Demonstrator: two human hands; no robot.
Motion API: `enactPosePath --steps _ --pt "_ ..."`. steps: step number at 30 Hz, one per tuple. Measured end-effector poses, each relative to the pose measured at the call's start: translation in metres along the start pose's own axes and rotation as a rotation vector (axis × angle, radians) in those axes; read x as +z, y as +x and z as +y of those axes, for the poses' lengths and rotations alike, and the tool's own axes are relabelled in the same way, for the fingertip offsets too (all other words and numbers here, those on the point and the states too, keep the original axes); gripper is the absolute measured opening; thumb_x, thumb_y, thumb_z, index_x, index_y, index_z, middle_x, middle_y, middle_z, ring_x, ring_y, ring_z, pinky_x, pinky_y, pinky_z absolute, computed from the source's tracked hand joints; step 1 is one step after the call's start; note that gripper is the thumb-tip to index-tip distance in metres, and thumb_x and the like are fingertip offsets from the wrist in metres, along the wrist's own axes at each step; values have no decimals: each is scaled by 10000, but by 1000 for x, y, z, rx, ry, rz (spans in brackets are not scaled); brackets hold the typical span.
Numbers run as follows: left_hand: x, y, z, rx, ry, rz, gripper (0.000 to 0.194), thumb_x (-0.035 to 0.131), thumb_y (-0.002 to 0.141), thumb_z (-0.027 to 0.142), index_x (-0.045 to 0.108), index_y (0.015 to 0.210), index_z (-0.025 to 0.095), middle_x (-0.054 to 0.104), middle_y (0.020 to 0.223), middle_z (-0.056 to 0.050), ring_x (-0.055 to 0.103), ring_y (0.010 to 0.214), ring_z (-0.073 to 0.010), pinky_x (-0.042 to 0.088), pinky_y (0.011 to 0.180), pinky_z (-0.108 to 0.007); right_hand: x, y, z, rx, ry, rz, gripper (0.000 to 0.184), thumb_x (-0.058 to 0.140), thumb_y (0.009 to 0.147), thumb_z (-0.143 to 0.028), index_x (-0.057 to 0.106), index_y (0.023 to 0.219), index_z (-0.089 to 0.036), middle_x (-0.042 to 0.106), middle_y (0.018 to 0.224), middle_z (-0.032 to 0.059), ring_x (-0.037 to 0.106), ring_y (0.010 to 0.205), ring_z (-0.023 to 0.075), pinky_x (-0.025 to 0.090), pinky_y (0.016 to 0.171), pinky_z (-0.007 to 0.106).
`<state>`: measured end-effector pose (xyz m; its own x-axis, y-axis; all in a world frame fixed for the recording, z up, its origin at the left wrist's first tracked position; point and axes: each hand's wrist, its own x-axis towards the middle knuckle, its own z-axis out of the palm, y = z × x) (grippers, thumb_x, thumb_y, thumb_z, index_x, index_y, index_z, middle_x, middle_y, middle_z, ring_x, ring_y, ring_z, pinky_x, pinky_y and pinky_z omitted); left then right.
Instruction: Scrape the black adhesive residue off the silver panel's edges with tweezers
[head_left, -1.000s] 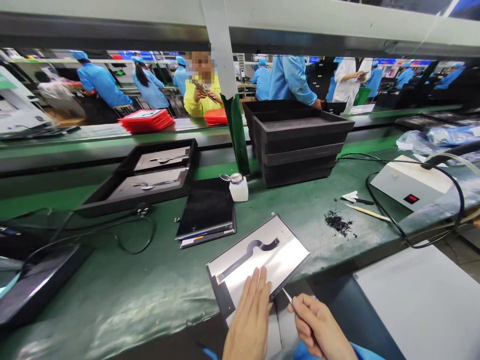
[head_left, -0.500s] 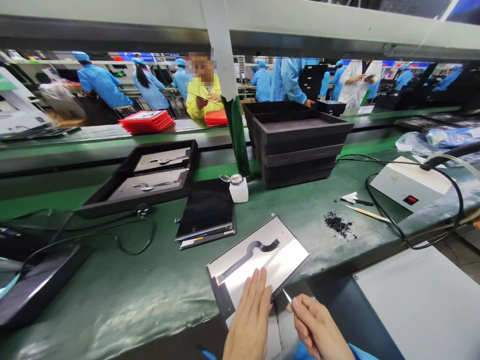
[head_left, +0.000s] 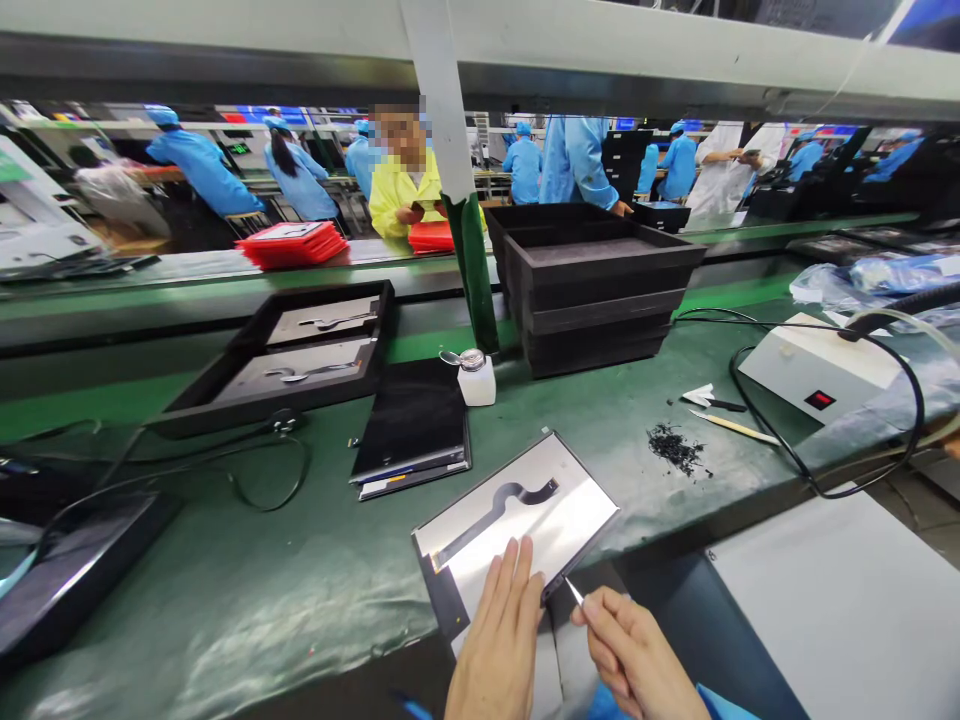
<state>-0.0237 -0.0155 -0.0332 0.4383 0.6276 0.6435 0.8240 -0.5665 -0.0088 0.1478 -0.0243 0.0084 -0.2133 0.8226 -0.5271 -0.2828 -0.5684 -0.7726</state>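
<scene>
A display panel [head_left: 577, 495] lies silvery back up at the bench's front edge, its near corner jutting past the edge. A dark ribbon cable [head_left: 480, 525] curves across its back. Flat on the panel's near part rests my left hand [head_left: 499, 635], fingers stretched out together. My right hand [head_left: 637, 650] is closed around a pair of tweezers [head_left: 574, 592], mostly hidden by the fingers. The pointed metal tip touches or nearly touches the panel's near edge, just right of my left fingertips.
Behind the panel are stacked dark screens [head_left: 412, 415], a white dispenser bottle [head_left: 478, 382], a tray of panels [head_left: 386, 330] and stacked black trays [head_left: 600, 325]. To the right lie black scraps [head_left: 677, 448], a yellow-handled blade [head_left: 735, 428] and a cabled white box [head_left: 817, 370]. Co-workers sit beyond.
My hands, the panel and the tweezers hold almost the same position. Across the bench, the co-worker in yellow has lowered the thin item in their hands.
</scene>
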Motion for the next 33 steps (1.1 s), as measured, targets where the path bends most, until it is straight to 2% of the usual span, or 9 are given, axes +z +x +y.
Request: enactPosePath --steps 3,6,9,12,16,21,25,29,33 --pt "-2 2 -1 23 23 0 301 343 984 15 583 1162 54 607 1342 -182 314 1447 -291 469 1079 -406 -1 2 3 16 6 -6 640 719 589 -791 527 723 -197 303 402 -150 135 340 19 84 308 160" --pt "-3 3 -1 41 35 -6 291 350 985 19 580 1161 41 606 1336 -197 308 1448 -308 470 1072 -419 0 5 7 36 34 -36 664 717 548 -820 478 721 -225 284 375 -164 93 321 15 42 315 167" --pt "-2 3 -2 38 33 -5 291 348 991 29 579 1168 44 599 1347 -193 307 1449 -302 451 1093 -418 0 6 7 -22 25 -10 659 768 522 -780 445 683 -228 332 419 -152 100 320 1 31 327 166" --pt "-1 2 -1 29 27 1 299 337 997 32 581 1170 49 604 1345 -182 296 1455 -281 408 1133 -404 -1 3 2 -43 -30 42 626 784 551 -744 504 677 -198 423 501 -115 151 333 -7 53 334 170" --pt "-1 2 -1 13 16 2 310 333 992 18 582 1173 51 605 1348 -174 298 1456 -267 372 1160 -396 -5 1 2 -45 -126 70 690 689 584 -823 605 773 -165 383 425 -121 206 335 26 121 328 177" --pt "-1 0 -2 29 19 -10 301 355 982 25 586 1173 56 588 1370 -178 329 1442 -281 423 1127 -406 -6 6 8 -12 -83 21 685 657 580 -855 534 743 -201 287 366 -159 127 323 23 104 328 173" --pt "-2 -1 -2 36 39 -28 303 366 977 25 582 1187 56 568 1393 -180 349 1434 -286 463 1092 -407 -4 8 7 -25 -33 -7 673 741 514 -811 441 677 -231 320 388 -157 102 310 4 48 326 174" --pt "-2 0 -2 47 49 -28 310 354 983 33 583 1191 46 582 1375 -182 338 1438 -297 494 1056 -405 -6 4 4 -27 -69 25 620 744 592 -761 542 731 -191 418 482 -121 140 324 -2 55 330 184" --pt "-2 0 -2 34 72 -40 332 352 982 23 581 1221 52 591 1372 -158 318 1450 -277 503 1041 -393 -12 5 7 -49 -150 40 690 651 603 -842 584 754 -172 363 404 -128 208 321 28 142 330 189"
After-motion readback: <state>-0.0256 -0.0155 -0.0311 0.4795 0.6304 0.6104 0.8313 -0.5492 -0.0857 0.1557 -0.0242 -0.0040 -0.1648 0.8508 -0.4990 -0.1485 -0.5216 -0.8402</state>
